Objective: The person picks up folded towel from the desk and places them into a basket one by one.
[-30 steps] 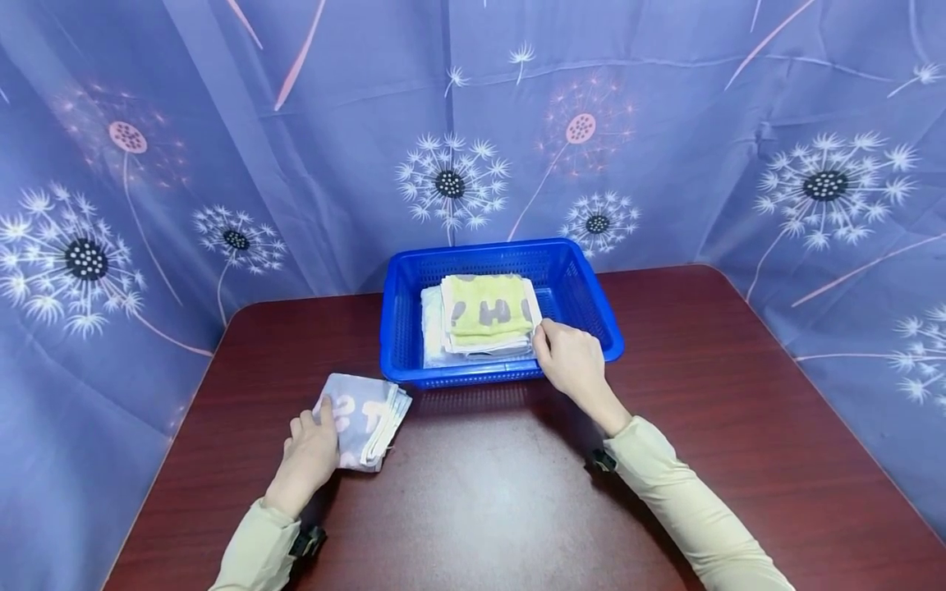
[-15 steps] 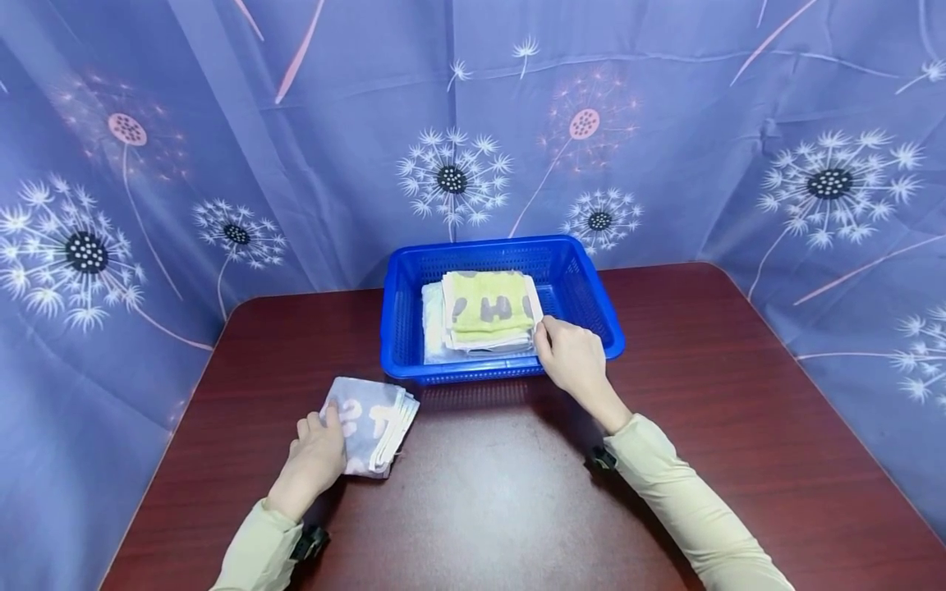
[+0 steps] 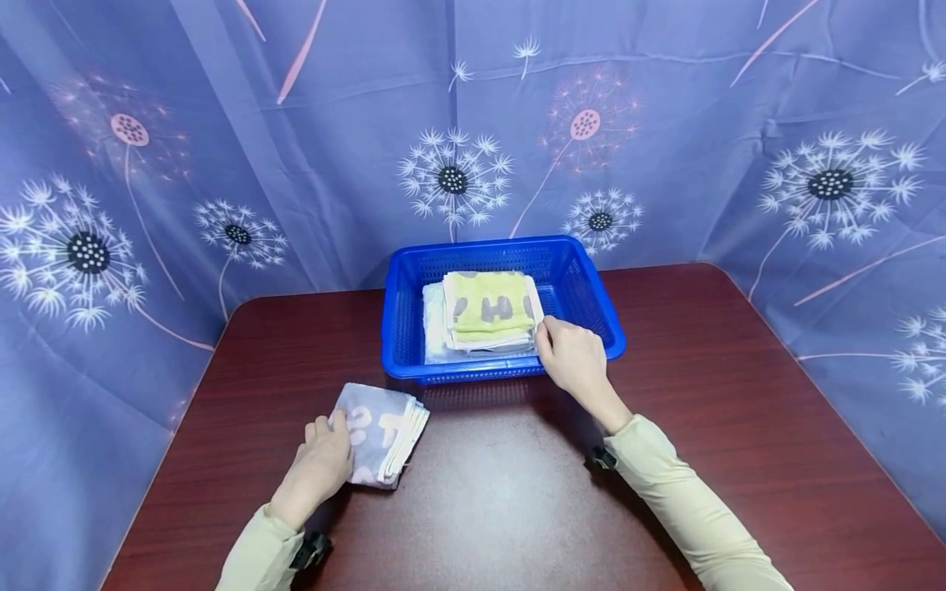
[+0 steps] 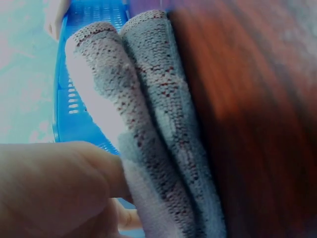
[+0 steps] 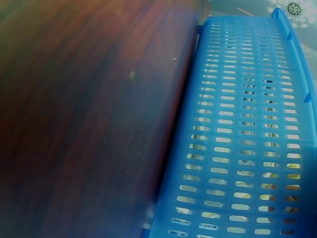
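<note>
My left hand [image 3: 318, 460] grips the near left edge of a folded grey-lavender towel [image 3: 373, 427] with pale pink markings, left of the table's middle. In the left wrist view the towel [image 4: 158, 114] shows two thick folded layers, the thumb [image 4: 59, 183] lying along one side. At the front rim of a blue perforated plastic basket [image 3: 399, 372], my right hand [image 3: 575, 357] has its fingers curled over the edge, right of centre. Inside the basket lies a folded yellow towel [image 3: 488, 308] with grey markings, stacked on paler folded towels [image 3: 433, 328].
The basket stands at the back of a dark red-brown wooden table [image 3: 488, 509]. Behind and beside the table hang blue curtains [image 3: 332, 123] printed with dandelions. The right wrist view is filled by the basket's slotted side wall [image 5: 233, 139] and the tabletop [image 5: 84, 119].
My left hand and the grey-lavender towel have shifted slightly to the right and nearer to me. The right hand stays on the basket rim.
</note>
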`<state>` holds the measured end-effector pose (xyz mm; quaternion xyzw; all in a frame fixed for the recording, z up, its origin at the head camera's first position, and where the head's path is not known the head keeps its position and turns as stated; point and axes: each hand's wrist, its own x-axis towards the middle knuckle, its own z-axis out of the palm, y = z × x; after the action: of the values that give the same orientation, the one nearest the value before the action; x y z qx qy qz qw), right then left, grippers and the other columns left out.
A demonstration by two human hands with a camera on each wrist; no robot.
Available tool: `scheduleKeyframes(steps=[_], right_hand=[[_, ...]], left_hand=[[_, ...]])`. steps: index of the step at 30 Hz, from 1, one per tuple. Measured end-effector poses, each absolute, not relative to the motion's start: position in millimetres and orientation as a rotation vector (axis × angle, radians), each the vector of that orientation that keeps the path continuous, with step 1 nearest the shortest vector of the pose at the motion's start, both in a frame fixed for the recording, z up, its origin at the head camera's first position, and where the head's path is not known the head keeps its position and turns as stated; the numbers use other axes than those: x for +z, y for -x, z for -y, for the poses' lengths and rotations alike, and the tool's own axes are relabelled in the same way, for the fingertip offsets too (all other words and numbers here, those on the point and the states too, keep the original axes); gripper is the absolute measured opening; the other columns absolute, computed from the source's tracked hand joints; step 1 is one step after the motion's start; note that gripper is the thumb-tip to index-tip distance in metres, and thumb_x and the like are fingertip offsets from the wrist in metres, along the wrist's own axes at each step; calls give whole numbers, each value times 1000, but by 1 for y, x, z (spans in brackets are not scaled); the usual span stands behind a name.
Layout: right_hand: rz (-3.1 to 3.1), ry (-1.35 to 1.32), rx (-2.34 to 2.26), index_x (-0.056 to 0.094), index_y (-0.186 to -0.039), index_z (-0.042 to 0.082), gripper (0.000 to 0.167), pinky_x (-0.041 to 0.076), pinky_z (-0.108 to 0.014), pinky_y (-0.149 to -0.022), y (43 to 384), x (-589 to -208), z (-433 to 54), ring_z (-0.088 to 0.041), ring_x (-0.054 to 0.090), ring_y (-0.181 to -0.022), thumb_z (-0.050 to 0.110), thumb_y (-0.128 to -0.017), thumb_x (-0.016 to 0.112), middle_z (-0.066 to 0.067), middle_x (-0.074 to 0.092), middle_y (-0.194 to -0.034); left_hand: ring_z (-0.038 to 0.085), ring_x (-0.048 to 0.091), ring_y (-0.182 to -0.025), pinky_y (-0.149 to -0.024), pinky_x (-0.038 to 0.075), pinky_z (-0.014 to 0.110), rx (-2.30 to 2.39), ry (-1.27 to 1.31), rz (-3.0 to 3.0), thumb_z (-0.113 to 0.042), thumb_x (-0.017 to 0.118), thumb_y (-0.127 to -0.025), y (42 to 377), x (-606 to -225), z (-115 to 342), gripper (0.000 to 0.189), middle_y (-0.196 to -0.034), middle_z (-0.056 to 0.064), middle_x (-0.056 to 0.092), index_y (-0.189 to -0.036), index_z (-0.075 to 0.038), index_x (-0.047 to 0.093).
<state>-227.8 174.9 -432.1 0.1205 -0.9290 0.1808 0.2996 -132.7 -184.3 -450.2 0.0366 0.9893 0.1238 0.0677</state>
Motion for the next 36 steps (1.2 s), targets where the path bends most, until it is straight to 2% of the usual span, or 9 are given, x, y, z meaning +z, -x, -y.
scheduleKeyframes(steps=[6, 22, 29, 36], right_hand=[[2460, -322, 486, 43, -61, 15, 35, 27, -32, -38, 228, -433, -175, -20, 39, -41, 21, -96, 43, 0, 39, -50], [2469, -317, 477, 44, -62, 15, 34, 27, -32, -38, 228, -433, -175, -20, 40, -41, 21, -96, 43, 0, 41, -50], [2478, -314, 471, 44, -62, 15, 34, 27, -31, -38, 227, -432, -174, -20, 40, -41, 21, -96, 43, 0, 41, -50], [2480, -314, 467, 44, -62, 15, 34, 27, -32, -38, 227, -431, -175, -20, 40, -42, 21, -96, 43, 0, 41, -51]], left_hand=[[49, 46, -101, -77, 46, 58, 413, -148, -2967, -7, 56, -87, 132, -450, 184, 44, -106, 35, 46, -122, 13, 37], [43, 47, -87, -77, 45, 55, 511, -265, -2992, -7, 58, -81, 126, -447, 178, 36, -91, 25, 46, -108, 9, 41], [41, 48, -90, -80, 46, 54, 530, -293, -2963, -12, 61, -85, 123, -446, 175, 41, -92, 23, 46, -113, 9, 40], [36, 48, -85, -77, 44, 50, 600, -342, -2944, -11, 59, -83, 121, -447, 170, 32, -90, 17, 45, -105, 4, 41]])
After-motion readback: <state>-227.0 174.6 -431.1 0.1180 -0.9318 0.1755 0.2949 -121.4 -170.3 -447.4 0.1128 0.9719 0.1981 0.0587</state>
